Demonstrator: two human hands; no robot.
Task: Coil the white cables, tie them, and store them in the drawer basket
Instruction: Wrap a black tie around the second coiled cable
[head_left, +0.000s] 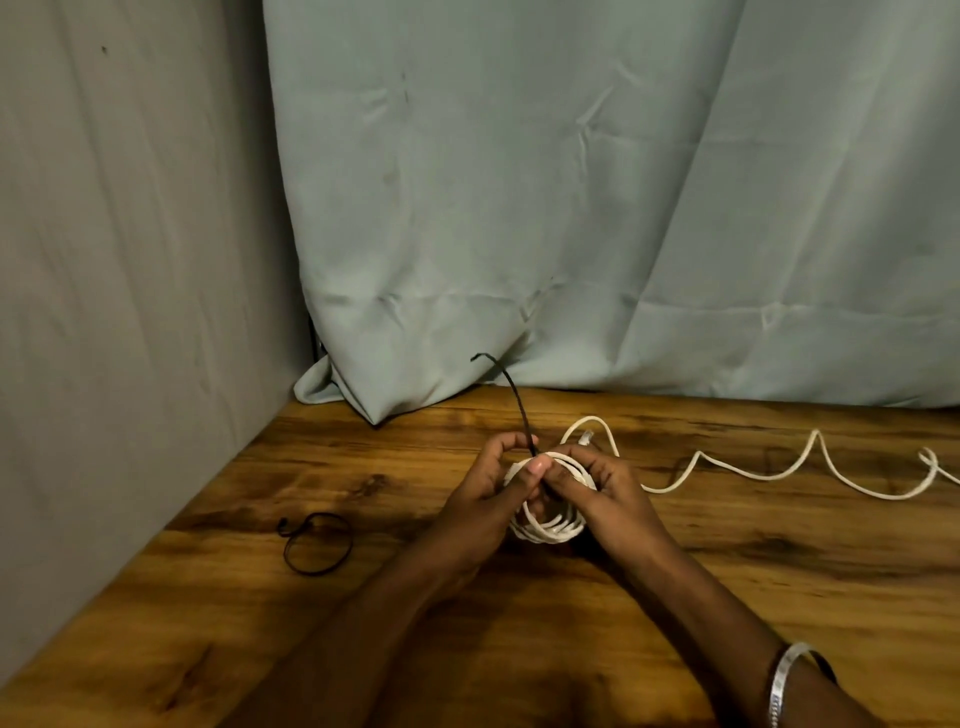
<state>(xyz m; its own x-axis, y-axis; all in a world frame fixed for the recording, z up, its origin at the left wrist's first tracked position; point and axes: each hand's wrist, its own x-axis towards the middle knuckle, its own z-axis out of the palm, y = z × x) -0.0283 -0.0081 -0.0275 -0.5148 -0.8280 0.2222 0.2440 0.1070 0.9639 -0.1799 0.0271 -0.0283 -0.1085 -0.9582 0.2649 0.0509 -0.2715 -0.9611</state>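
A coil of white cable (550, 527) is held upright just above the wooden table (675, 597), between both hands. My left hand (485, 493) grips the coil's left side, thumb pressed on its top. My right hand (605, 483) grips the right side and pinches a black twist tie (511, 395), whose free end sticks up and back from the coil. A second white cable (769, 470) lies uncoiled in waves across the table to the right. Its near end loops behind my right hand.
Another black tie (317, 543) lies curled in a loop on the table to the left. Grey-green curtains hang behind the table and along its left side. No drawer basket is in view.
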